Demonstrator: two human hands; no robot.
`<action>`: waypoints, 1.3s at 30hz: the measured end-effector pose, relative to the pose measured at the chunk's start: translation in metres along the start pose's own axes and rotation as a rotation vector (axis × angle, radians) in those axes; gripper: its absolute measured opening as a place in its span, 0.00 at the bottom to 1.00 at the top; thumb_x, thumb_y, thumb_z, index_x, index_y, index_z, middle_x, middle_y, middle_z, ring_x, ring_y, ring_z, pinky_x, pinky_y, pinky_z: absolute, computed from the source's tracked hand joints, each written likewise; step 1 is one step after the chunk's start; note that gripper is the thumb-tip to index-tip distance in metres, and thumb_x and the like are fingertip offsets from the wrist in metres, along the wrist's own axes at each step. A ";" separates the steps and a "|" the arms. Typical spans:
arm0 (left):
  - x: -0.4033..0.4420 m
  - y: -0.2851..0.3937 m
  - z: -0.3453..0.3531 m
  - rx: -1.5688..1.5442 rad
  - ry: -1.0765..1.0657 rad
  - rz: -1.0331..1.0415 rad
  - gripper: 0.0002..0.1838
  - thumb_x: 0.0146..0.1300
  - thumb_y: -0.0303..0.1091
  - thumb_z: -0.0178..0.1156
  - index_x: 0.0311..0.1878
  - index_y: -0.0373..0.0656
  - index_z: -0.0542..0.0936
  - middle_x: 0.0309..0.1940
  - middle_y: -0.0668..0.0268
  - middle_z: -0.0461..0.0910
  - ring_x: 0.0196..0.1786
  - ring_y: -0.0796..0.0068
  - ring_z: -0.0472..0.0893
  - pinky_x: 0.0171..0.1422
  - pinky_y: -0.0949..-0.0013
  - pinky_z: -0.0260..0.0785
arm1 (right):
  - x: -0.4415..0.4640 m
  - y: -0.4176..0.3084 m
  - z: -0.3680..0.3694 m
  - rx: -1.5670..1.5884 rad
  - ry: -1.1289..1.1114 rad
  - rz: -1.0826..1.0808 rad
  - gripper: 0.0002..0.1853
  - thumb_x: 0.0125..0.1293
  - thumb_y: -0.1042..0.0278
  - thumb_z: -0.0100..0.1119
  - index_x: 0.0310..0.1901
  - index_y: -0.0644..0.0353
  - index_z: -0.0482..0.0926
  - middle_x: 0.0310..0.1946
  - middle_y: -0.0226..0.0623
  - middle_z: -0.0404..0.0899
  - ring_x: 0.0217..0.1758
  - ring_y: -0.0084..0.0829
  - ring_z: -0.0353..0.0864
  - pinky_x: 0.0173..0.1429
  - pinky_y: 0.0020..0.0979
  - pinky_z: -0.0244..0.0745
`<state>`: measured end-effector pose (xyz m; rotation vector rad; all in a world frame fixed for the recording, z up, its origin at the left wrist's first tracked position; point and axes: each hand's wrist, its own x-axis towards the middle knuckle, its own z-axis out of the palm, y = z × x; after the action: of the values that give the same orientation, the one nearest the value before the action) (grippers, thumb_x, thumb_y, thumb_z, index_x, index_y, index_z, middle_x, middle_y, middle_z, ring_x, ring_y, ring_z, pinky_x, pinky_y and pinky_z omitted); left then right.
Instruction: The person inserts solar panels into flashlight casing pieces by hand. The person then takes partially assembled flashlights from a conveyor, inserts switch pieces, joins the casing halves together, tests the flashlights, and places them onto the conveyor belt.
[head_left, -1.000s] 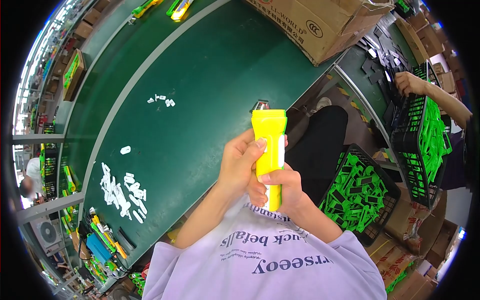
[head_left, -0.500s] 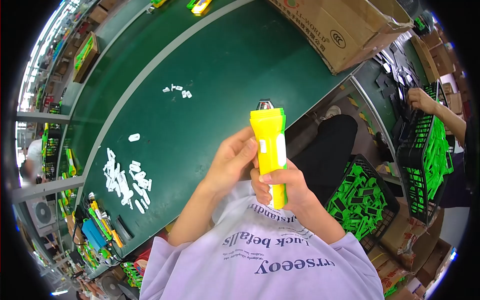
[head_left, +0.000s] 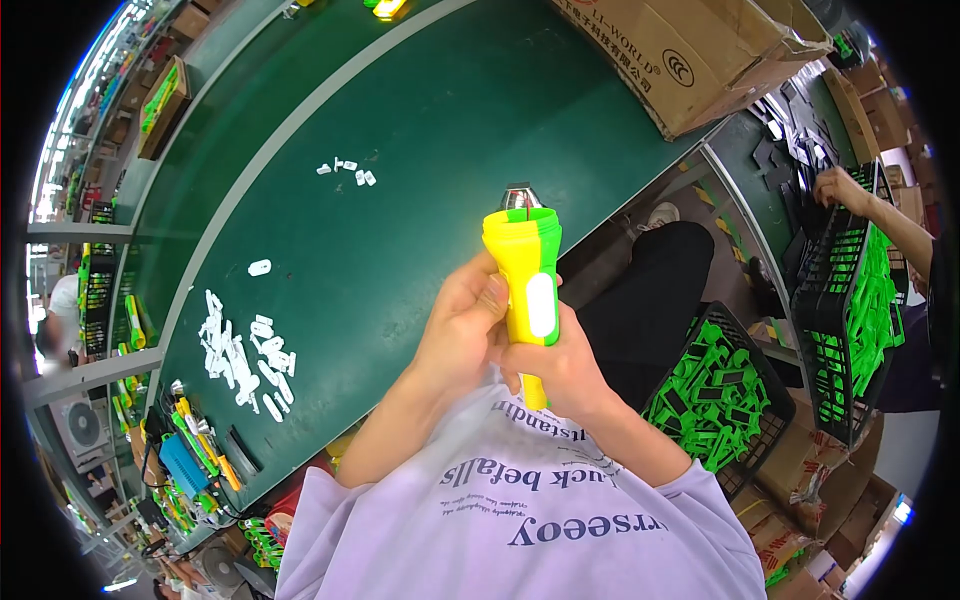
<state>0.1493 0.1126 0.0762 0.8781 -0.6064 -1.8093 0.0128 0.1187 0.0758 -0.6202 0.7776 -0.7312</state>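
A yellow and green flashlight body [head_left: 522,290] stands nearly upright in front of my chest, its wide threaded end up and a white oval panel on its side. A silver reflector piece [head_left: 519,197] shows just beyond the wide end. My right hand [head_left: 560,365] is wrapped round the lower part of the body. My left hand [head_left: 468,315] closes against the body's left side, with some fingers hidden behind it.
White parts [head_left: 245,355] lie piled on the green table [head_left: 400,240]. A cardboard box [head_left: 680,70] stands at the back. Right are black baskets of green parts [head_left: 705,395] and a co-worker's hand [head_left: 842,190]. Tools [head_left: 190,450] lie lower left.
The flashlight body has turned, bringing its green half and white panel toward the front. My left hand moved away from its front face to its side. The view has shifted slightly.
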 end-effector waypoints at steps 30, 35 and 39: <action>0.092 0.338 -0.437 1.512 1.403 -0.184 0.43 0.57 0.68 0.56 0.53 0.31 0.81 0.54 0.42 0.80 0.59 0.47 0.80 0.63 0.53 0.70 | 0.120 0.003 -0.049 -1.352 0.570 -1.031 0.13 0.46 0.79 0.61 0.37 0.62 0.76 0.37 0.43 0.80 0.42 0.46 0.79 0.50 0.42 0.70; 0.152 0.395 -0.400 1.916 1.518 -0.435 0.55 0.54 0.80 0.51 0.70 0.40 0.67 0.66 0.51 0.72 0.69 0.53 0.71 0.66 0.37 0.64 | 0.123 -0.002 -0.050 -1.343 0.550 -1.039 0.13 0.43 0.81 0.58 0.34 0.62 0.75 0.32 0.41 0.80 0.37 0.45 0.80 0.48 0.42 0.70; 0.281 0.437 -0.409 2.023 1.121 0.396 0.43 0.59 0.61 0.64 0.70 0.42 0.66 0.66 0.53 0.72 0.68 0.50 0.71 0.70 0.51 0.66 | 0.124 -0.002 -0.055 -1.374 0.517 -1.003 0.12 0.41 0.80 0.58 0.32 0.60 0.75 0.31 0.38 0.80 0.36 0.43 0.80 0.47 0.39 0.70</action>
<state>0.6501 -0.3192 0.0654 2.3987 -1.5337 0.4265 0.0304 0.0090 -0.0026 -2.2220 1.4492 -1.2370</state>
